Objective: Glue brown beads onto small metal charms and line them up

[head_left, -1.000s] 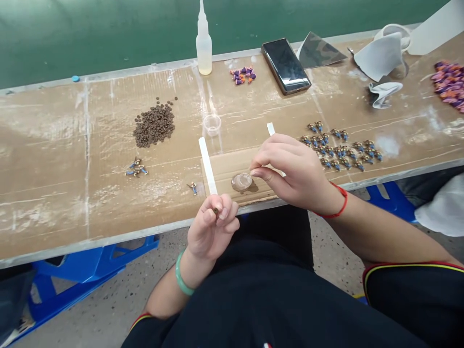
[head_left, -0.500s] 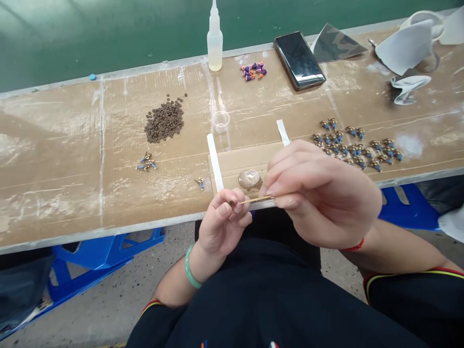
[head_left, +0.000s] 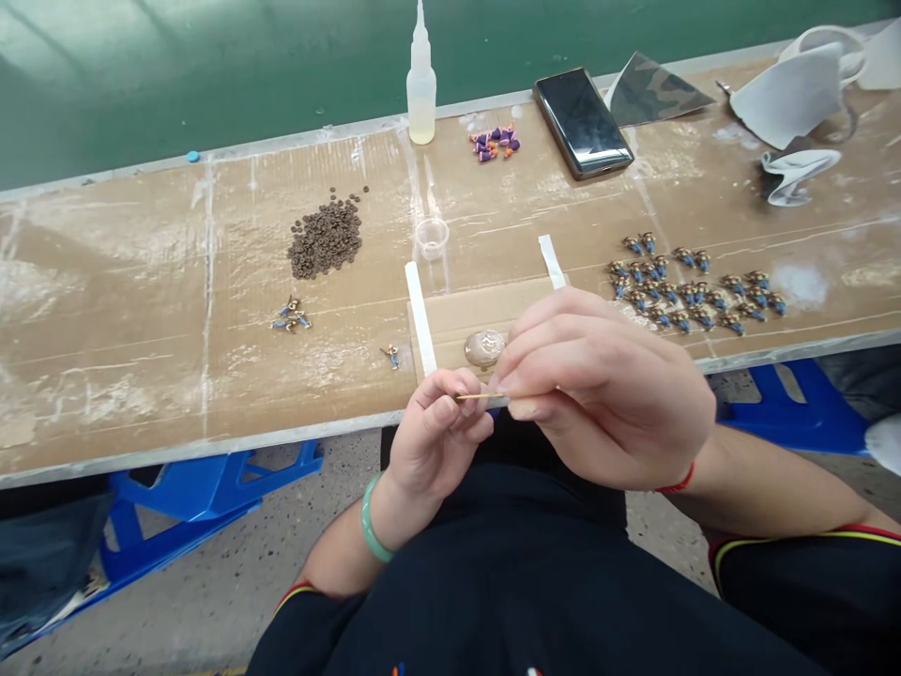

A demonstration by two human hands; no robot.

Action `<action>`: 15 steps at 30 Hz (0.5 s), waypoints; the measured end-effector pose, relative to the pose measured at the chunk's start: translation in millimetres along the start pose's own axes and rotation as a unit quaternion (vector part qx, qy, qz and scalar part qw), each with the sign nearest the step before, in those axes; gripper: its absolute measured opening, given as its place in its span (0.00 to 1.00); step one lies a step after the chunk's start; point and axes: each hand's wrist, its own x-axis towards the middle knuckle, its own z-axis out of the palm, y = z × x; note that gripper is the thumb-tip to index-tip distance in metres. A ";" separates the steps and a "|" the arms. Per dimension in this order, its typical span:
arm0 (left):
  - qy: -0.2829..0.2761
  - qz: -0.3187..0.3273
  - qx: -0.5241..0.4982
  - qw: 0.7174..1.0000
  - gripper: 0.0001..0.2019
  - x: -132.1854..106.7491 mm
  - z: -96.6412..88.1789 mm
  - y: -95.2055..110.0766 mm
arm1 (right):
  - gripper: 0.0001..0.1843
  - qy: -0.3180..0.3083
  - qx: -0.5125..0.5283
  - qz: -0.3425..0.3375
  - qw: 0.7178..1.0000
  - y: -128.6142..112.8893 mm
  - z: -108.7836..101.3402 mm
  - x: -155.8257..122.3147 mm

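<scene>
Head view: left hand point(head_left: 437, 439) and right hand point(head_left: 605, 390) pinch a stick point(head_left: 479, 396) over the bench edge point(head_left: 211, 439).

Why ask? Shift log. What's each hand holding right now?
Left hand: closed, at the tip of a thin wooden stick; whether it grips anything is unclear.
Right hand: closed, holding the stick.

A thin, straight wooden stick point(head_left: 493, 396) lies nearly level at the lower centre of the frame, its left end slightly darker.

Two hands point(head_left: 605, 390); one wooden stick point(head_left: 479, 396); one squeeze bottle point(head_left: 420, 103); one phone point(head_left: 583, 122); one plastic cup point(head_left: 432, 238) (brown pellets point(head_left: 325, 239) uncountable)
</scene>
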 end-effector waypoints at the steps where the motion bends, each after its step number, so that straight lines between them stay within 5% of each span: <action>1: 0.003 -0.002 0.004 1.000 0.18 0.1 0.1 0.0 | 0.04 0.005 0.000 -0.005 1.000 -0.4 0.2 0.0; 15: -0.043 -0.050 -0.079 0.995 0.15 3.5 3.1 -0.9 | 0.06 0.139 -0.008 0.037 0.990 1.4 3.6 -9.9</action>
